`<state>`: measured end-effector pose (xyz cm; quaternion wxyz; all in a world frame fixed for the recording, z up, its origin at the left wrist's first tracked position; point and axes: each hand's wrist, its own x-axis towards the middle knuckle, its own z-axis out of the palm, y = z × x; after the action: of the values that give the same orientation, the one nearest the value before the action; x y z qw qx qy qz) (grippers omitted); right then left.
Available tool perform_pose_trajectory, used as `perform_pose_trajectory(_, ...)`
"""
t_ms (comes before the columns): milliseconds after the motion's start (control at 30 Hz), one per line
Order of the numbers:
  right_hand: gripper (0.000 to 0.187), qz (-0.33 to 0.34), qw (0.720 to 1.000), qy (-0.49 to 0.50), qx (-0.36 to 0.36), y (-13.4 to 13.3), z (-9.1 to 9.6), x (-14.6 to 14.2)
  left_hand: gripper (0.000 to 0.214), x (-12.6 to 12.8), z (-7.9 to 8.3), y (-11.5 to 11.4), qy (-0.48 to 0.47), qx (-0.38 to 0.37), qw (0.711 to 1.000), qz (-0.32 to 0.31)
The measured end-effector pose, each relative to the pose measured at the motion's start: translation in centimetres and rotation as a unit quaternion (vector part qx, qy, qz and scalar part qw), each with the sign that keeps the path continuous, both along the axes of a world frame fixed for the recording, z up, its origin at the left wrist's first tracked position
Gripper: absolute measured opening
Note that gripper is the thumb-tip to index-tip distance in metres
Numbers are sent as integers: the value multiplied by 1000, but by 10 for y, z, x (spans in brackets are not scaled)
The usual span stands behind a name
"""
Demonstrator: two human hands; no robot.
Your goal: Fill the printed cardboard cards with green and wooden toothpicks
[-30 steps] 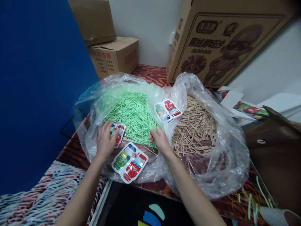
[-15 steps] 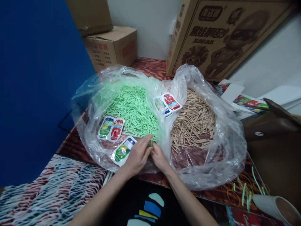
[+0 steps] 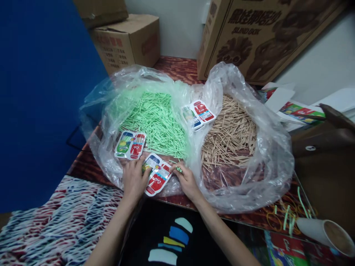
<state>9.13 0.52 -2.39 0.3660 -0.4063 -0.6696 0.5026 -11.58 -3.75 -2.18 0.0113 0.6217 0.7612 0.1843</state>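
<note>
My left hand [image 3: 135,180] has its thumb on the left side of a shiny printed packet [image 3: 159,181] with a green bottle and a red cola bottle on it. In the fingers of my right hand [image 3: 187,181] is a small bunch of green sticks [image 3: 179,170], ends showing, close to the packet's right edge. A similar packet [image 3: 130,145] lies just beyond my left hand. Ahead of both hands, a heap of thin green sticks [image 3: 159,122] rests in a clear plastic bag [image 3: 107,125].
Brown sticks [image 3: 229,136] fill a second plastic bag [image 3: 273,162] on the right. More packets [image 3: 198,114] lie between the bags. Cardboard boxes [image 3: 144,40] stand behind, a blue panel [image 3: 47,103] at left. A paper cup [image 3: 324,232] lies tipped at front right.
My hands have moved apart. The left has gone left onto the near packet, which now shows its red half. The right now shows the ends of the green sticks it holds.
</note>
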Motion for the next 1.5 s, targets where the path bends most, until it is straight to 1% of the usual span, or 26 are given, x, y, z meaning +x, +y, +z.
perform_pose_trajectory(233, 17, -11, 1000, 14, 10, -1, 1, 0, 40, -1, 1, 9, 2, -35, 999, 1)
perform_pose_trajectory(300, 18, -12, 1000, 17, 10, -1, 1, -1, 32, 0, 0, 10, -15, -29, 999, -2)
perform_pose_trajectory(400, 21, -10, 1000, 14, 6, -1, 1, -1, 9, 1, -2, 10, -84, 6, 996, 3)
perform_pose_trajectory(433, 21, -9, 1000, 13, 4, -1, 1, -1, 8, 2, -3, 9, -104, 16, 994, 1)
perform_pose_trajectory(533, 21, -8, 1000, 14, 5, -1, 1, 0, 17, 1, -3, 6, -132, 34, 990, -18)
perform_pose_trajectory(633, 20, -9, 1000, 17, 6, -1, 0, 0, 22, 0, -3, 4, -130, 59, 989, -42)
perform_pose_trajectory(733, 19, -13, 1000, 21, 5, -1, -3, 1, 24, -1, -5, 2, -104, 75, 989, -71)
perform_pose_trajectory(867, 19, -26, 999, 28, 6, -2, -7, 1, 29, -2, -10, 3, -54, 71, 990, -105)
perform_pose_trajectory(933, 19, -27, 999, 32, 3, -2, -8, 2, 31, -4, -12, 4, -35, 69, 991, -110)
perform_pose_trajectory(1067, 19, -30, 999, 32, 2, -3, -7, 2, 35, -10, -14, 4, -15, 79, 992, -94)
perform_pose_trajectory(1233, 18, -26, 999, 37, 3, -2, -6, 2, 36, -13, -13, 0, -23, 87, 992, -90)
perform_pose_trajectory(1300, 18, -27, 999, 37, 2, -2, -6, 2, 34, -13, -14, -1, -54, 100, 991, -72)
perform_pose_trajectory(1400, 17, -29, 999, 32, 2, -2, -5, 2, 27, -12, -15, -3, -128, 126, 984, -2)
perform_pose_trajectory(1467, 17, -29, 999, 34, 2, -3, -5, 2, 18, -11, -14, -2, -178, 116, 977, 25)
perform_pose_trajectory(1500, 17, -29, 999, 35, 1, -3, -4, 2, 14, -11, -13, -2, -205, 108, 973, 24)
